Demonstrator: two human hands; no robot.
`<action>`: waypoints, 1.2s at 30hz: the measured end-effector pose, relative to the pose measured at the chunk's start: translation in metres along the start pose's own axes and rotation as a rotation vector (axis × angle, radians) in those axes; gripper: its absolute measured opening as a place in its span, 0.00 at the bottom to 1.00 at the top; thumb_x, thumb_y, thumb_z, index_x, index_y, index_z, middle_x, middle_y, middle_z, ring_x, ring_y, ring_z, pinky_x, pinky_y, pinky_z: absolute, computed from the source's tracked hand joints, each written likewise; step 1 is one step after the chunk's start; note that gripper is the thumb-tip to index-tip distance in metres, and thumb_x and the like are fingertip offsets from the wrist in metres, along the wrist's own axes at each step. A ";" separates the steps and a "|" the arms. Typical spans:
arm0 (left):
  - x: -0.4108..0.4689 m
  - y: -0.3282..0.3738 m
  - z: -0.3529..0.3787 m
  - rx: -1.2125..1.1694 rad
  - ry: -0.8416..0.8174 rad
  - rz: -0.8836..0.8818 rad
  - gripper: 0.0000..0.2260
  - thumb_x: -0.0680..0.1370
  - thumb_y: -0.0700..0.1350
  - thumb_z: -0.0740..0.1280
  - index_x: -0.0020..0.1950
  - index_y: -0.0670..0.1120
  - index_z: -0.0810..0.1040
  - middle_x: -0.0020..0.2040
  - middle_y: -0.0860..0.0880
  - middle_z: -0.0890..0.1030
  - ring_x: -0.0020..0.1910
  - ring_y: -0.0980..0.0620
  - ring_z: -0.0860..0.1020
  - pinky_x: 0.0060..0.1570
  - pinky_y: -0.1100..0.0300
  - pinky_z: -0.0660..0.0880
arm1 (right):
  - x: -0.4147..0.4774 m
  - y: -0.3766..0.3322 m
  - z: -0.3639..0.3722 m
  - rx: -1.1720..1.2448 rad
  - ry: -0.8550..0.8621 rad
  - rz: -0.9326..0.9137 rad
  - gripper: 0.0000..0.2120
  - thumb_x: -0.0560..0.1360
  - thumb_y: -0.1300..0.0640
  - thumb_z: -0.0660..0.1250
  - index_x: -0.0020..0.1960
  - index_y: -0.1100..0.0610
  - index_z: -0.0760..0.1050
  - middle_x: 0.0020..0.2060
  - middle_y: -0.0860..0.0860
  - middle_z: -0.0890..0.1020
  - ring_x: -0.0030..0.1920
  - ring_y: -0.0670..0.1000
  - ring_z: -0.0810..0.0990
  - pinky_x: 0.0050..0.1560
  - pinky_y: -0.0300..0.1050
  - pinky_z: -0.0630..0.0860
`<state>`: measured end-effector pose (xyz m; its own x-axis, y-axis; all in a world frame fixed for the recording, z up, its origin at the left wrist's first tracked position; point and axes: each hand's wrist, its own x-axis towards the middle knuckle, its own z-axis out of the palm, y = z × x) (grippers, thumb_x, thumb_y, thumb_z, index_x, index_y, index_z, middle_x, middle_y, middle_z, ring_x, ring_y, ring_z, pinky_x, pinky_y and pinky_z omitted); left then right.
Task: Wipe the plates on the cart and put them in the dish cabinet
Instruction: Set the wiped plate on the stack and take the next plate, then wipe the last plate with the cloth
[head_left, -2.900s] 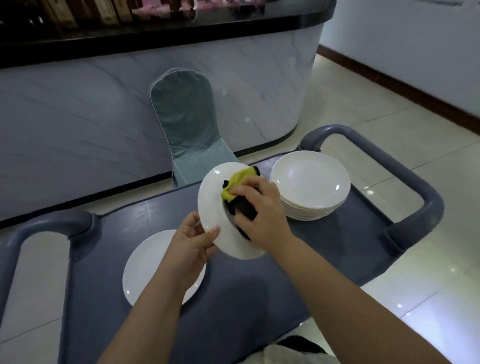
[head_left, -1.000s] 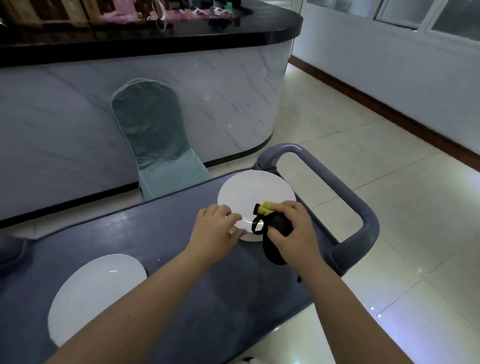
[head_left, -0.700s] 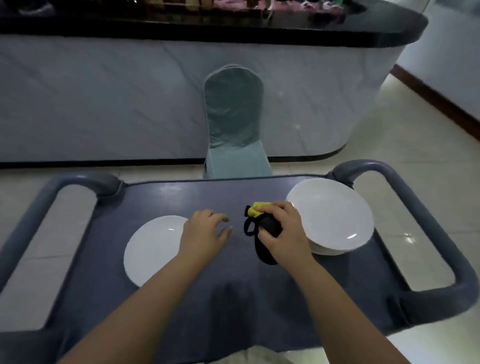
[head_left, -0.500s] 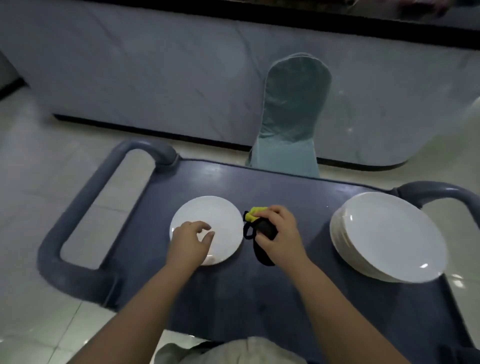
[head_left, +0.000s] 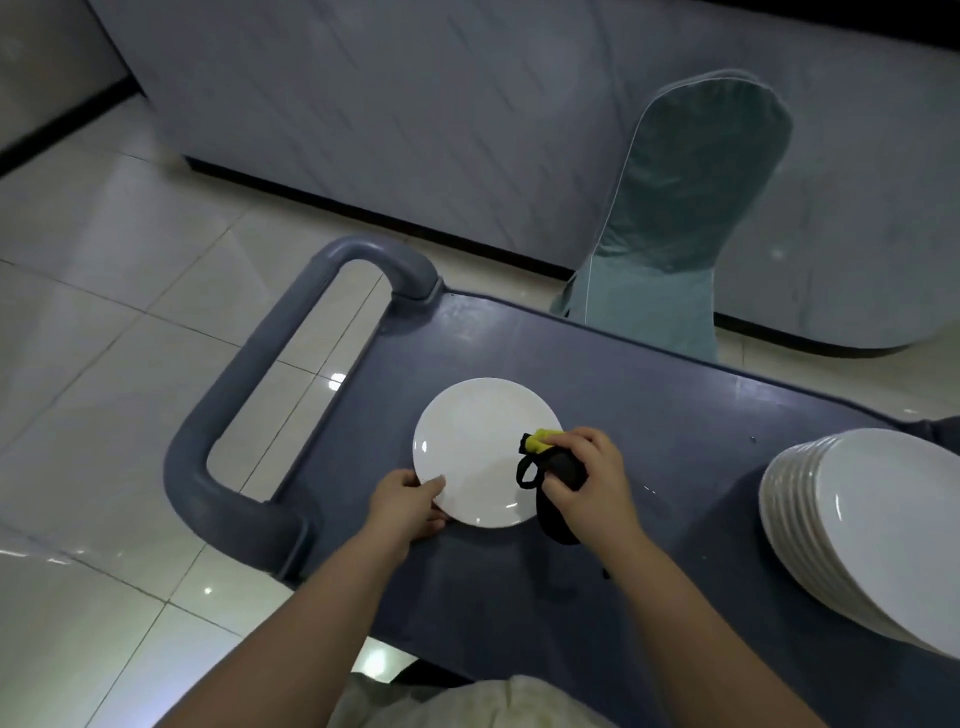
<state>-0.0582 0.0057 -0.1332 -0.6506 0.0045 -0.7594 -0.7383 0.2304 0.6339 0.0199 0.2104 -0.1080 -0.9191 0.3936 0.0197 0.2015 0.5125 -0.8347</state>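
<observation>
One white plate (head_left: 480, 441) lies mid-frame on the cart (head_left: 675, 415); the left hand (head_left: 405, 501) pinches its near rim, and the right hand (head_left: 589, 483) clutches a black-and-yellow cloth (head_left: 546, 515).

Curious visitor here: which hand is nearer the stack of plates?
Right. The right hand, holding the cloth, is left of the stack; the left hand grips the single plate farther left.

The plate (head_left: 478, 441) is looking smooth and shiny. The grey cart (head_left: 675, 415) is looking like dull plastic. The rag (head_left: 563, 467) is looking like soft cloth. The floor tiles (head_left: 104, 270) are shining.
</observation>
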 end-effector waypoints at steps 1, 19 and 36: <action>0.002 0.001 0.000 0.006 0.004 0.009 0.08 0.79 0.42 0.67 0.54 0.39 0.76 0.45 0.39 0.82 0.36 0.46 0.82 0.30 0.60 0.77 | 0.001 0.000 0.001 0.004 0.010 0.002 0.28 0.67 0.68 0.68 0.51 0.34 0.75 0.53 0.32 0.72 0.60 0.47 0.73 0.61 0.35 0.67; -0.060 0.017 -0.026 -0.488 -0.221 0.101 0.24 0.77 0.33 0.60 0.71 0.52 0.67 0.63 0.43 0.73 0.58 0.38 0.75 0.41 0.42 0.81 | -0.012 0.000 -0.048 0.087 -0.001 -0.030 0.26 0.69 0.69 0.69 0.49 0.36 0.76 0.52 0.31 0.72 0.60 0.46 0.73 0.62 0.36 0.66; -0.151 0.004 -0.037 -0.509 -0.175 0.331 0.28 0.78 0.30 0.59 0.71 0.57 0.67 0.67 0.47 0.72 0.61 0.37 0.75 0.42 0.41 0.81 | -0.043 -0.020 -0.070 0.325 0.013 -0.034 0.21 0.72 0.67 0.71 0.54 0.42 0.75 0.54 0.43 0.77 0.52 0.36 0.76 0.52 0.36 0.73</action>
<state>0.0307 -0.0297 -0.0103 -0.8523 0.1648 -0.4964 -0.5228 -0.3023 0.7971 0.0790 0.2367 -0.0543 -0.9184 0.3916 0.0557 0.0503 0.2554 -0.9655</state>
